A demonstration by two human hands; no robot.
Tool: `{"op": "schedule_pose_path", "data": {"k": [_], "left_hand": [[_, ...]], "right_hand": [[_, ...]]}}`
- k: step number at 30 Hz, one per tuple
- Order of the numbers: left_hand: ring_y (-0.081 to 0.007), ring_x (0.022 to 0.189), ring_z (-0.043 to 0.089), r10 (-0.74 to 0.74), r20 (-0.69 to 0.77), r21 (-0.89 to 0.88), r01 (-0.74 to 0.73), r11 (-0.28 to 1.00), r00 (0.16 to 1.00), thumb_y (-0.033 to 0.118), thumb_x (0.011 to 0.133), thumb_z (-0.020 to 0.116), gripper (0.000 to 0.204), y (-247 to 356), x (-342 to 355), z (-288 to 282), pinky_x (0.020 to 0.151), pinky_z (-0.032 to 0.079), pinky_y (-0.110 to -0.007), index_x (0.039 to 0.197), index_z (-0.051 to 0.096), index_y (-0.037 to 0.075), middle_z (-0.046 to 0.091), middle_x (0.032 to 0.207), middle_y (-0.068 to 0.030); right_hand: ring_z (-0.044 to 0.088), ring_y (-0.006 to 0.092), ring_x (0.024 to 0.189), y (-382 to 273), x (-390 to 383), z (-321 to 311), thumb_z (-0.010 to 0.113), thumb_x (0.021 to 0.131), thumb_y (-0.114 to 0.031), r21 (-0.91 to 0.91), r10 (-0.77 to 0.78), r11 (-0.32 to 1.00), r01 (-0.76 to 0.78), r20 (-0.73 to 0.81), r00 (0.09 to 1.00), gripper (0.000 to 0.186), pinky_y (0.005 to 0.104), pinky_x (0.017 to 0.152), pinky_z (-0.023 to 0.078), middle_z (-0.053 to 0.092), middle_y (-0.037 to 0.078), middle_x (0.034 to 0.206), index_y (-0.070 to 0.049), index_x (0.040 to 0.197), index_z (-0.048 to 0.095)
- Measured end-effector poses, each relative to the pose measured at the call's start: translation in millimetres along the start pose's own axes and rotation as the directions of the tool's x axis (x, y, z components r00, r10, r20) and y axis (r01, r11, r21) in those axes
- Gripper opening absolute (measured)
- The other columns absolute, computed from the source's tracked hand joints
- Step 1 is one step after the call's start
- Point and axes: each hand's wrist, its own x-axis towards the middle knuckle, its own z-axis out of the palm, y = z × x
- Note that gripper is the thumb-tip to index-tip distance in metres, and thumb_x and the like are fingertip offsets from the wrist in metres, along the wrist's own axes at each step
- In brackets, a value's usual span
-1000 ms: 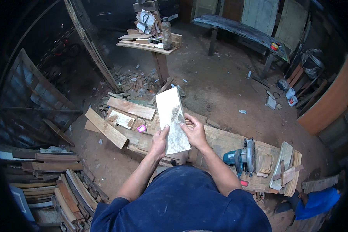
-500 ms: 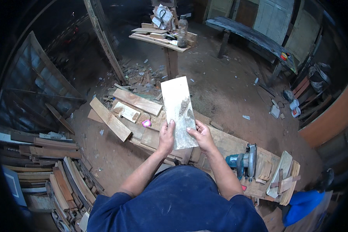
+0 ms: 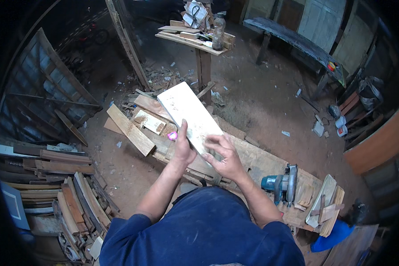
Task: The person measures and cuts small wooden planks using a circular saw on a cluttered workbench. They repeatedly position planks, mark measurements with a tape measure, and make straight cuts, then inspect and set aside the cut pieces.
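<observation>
A pale, whitish board (image 3: 186, 108) is held above the workbench, tilted with its top toward the left and a few brownish specks on its face. My left hand (image 3: 181, 148) grips its left edge near the lower end, thumb pointing up. My right hand (image 3: 224, 157) is on the lower right part, fingers curled over the face and thumb at the bottom edge. Beneath, the bench (image 3: 257, 164) carries loose planks (image 3: 128, 131), sawdust and a small pink object (image 3: 172, 135), possibly a tape measure. A teal circular saw (image 3: 275, 184) sits to the right.
Stacked offcuts (image 3: 71, 199) fill the lower left. A post-mounted shelf (image 3: 177, 37) with wood scraps and a bottle (image 3: 218, 31) stands ahead. A long dark table (image 3: 292, 40) is at back right, buckets (image 3: 340, 126) below it. A person in blue (image 3: 330, 235) is at lower right.
The board has gone from roughly upright to leaning left, showing a whiter face, and my right fingers have moved onto that face. The view has shifted slightly.
</observation>
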Motion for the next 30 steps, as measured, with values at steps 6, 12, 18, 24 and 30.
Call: {"op": "schedule_pose_path", "data": {"k": [6,12,18,24,30], "left_hand": [[-0.0278,0.123,0.063,0.086,-0.054,-0.016,-0.087,0.996,0.995,0.032,0.103,0.057,0.053,7.5,1.9,-13.2,0.109,0.050,-0.045,0.142,0.046,-0.002,0.063,0.130,-0.0156],[-0.0291,0.123,0.062,0.078,-0.145,0.004,-0.078,0.997,0.986,0.037,0.103,0.051,0.055,5.5,6.3,-23.4,0.109,0.049,-0.045,0.141,0.048,-0.003,0.063,0.130,-0.0165],[-0.0309,0.119,0.064,-0.127,-0.263,-0.134,0.094,0.986,0.956,0.046,0.102,0.045,0.057,-3.2,30.6,-66.0,0.108,0.048,-0.048,0.137,0.054,0.001,0.066,0.128,-0.0158],[-0.0312,0.117,0.064,-0.266,-0.231,-0.233,0.213,0.949,0.936,0.049,0.104,0.042,0.055,-26.5,37.2,-93.0,0.105,0.047,-0.048,0.134,0.059,0.006,0.068,0.127,-0.0130],[-0.0302,0.115,0.066,-0.294,-0.168,-0.206,0.258,0.944,0.941,0.048,0.102,0.046,0.053,-36.1,43.2,-109.3,0.100,0.050,-0.047,0.131,0.061,0.006,0.069,0.126,-0.0126]], "right_hand": [[0.061,0.0350,0.120,2.7,7.2,-2.2,0.086,0.082,-0.039,0.148,0.448,0.891,-0.430,-0.124,0.885,0.079,0.0435,0.104,0.048,0.064,0.022,0.124,0.006,0.140,0.055],[0.072,0.0231,0.082,26.6,0.8,21.2,0.069,0.099,-0.025,0.628,0.574,0.625,-0.463,0.033,0.819,0.054,0.0333,0.074,0.059,0.072,0.012,0.100,0.005,0.142,0.055],[0.069,0.0184,0.065,15.2,16.5,29.7,0.055,0.108,-0.032,0.806,0.684,0.282,-0.520,0.211,0.698,0.049,0.0299,0.058,0.057,0.071,0.015,0.095,0.003,0.142,0.055],[0.073,0.0204,0.071,22.2,6.8,32.7,0.047,0.111,-0.034,0.849,0.691,0.157,-0.505,0.271,0.670,0.050,0.0298,0.062,0.059,0.073,0.018,0.099,0.004,0.144,0.052],[0.073,0.0204,0.072,19.7,2.3,31.1,0.044,0.112,-0.028,0.857,0.708,0.185,-0.482,0.224,0.670,0.048,0.0305,0.064,0.059,0.072,0.018,0.100,0.003,0.149,0.047]]}}
